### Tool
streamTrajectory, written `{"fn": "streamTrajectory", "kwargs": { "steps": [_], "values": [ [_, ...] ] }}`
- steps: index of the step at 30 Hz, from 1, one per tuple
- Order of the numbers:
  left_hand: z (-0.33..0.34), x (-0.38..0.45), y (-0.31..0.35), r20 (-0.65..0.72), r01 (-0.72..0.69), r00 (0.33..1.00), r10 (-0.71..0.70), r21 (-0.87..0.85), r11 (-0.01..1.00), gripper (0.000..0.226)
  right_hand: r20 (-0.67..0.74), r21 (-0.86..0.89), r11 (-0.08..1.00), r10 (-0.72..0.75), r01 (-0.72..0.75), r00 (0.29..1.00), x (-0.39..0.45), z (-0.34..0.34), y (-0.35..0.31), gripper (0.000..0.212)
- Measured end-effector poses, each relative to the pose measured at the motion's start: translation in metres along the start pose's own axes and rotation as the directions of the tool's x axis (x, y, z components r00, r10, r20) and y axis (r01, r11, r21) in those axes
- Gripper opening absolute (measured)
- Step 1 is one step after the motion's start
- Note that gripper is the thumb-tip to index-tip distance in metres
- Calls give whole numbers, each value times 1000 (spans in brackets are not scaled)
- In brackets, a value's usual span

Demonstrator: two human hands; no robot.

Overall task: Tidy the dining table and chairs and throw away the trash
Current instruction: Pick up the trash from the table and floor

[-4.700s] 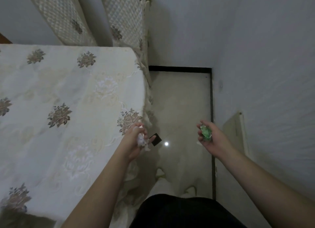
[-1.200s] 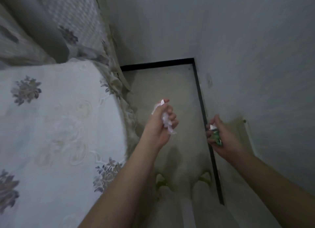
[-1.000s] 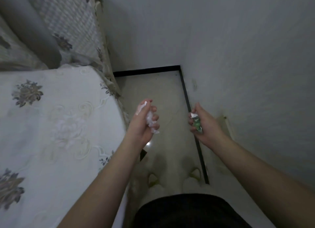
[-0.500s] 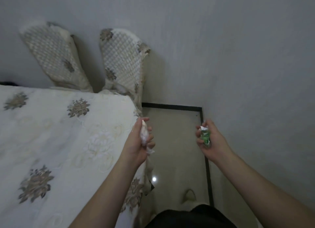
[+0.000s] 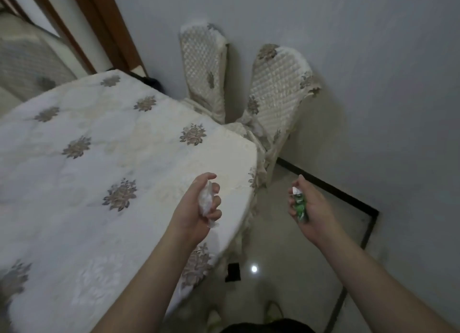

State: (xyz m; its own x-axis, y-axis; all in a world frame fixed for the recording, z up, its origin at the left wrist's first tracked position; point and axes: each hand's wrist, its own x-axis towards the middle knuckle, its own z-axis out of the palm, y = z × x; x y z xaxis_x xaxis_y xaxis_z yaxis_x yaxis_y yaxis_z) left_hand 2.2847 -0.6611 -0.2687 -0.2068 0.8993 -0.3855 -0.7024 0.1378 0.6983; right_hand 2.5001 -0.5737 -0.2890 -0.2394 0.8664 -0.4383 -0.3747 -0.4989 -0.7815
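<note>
My left hand point(image 5: 193, 212) grips a crumpled white tissue point(image 5: 206, 201) above the near right corner of the dining table point(image 5: 104, 173), which is covered by a cream cloth with brown flower motifs. My right hand point(image 5: 312, 214) holds a crumpled green wrapper point(image 5: 299, 205) over the floor, to the right of the table edge. Two chairs point(image 5: 276, 93) with quilted cream covers stand at the table's far side, their backs against the wall.
A grey wall point(image 5: 385, 83) runs close along the right. Between the table and the wall lies a narrow strip of tiled floor point(image 5: 286, 245) with a black border line. A small black object point(image 5: 233, 272) lies on the floor by the tablecloth hem. A wooden door frame point(image 5: 99, 28) stands far left.
The view has lifted and turned left, bringing more of the table, both chairs and the door frame into sight. Both hands keep their hold on the tissue and the wrapper.
</note>
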Motion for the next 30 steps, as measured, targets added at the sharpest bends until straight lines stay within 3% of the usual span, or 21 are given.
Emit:
{"fn": "streamTrajectory", "kwargs": {
  "steps": [6, 13, 20, 27, 30],
  "values": [
    [-62, -69, 10, -280, -214, 944, 174, -118, 970, 13, 274, -78, 981, 190, -175, 943, 13, 64, 30, 24],
    [-135, -192, 3, -603, -453, 750, 273, -167, 876, 7, 436, -296, 877, 477, -379, 763, -30, 147, 97, 24],
    [-194, -319, -15, -741, -686, 576, 344, -210, 696, 12, 499, -516, 783, 604, -348, 621, -125, 225, 185, 20],
    [-257, -455, -31, -835, -821, 385, 394, -115, 560, 40, 559, -665, 694, 707, -275, 433, -241, 288, 266, 19],
    [-272, -509, -27, -871, -889, 264, 414, -53, 456, 54, 552, -731, 643, 754, -229, 355, -284, 311, 295, 18]
  ]
}}
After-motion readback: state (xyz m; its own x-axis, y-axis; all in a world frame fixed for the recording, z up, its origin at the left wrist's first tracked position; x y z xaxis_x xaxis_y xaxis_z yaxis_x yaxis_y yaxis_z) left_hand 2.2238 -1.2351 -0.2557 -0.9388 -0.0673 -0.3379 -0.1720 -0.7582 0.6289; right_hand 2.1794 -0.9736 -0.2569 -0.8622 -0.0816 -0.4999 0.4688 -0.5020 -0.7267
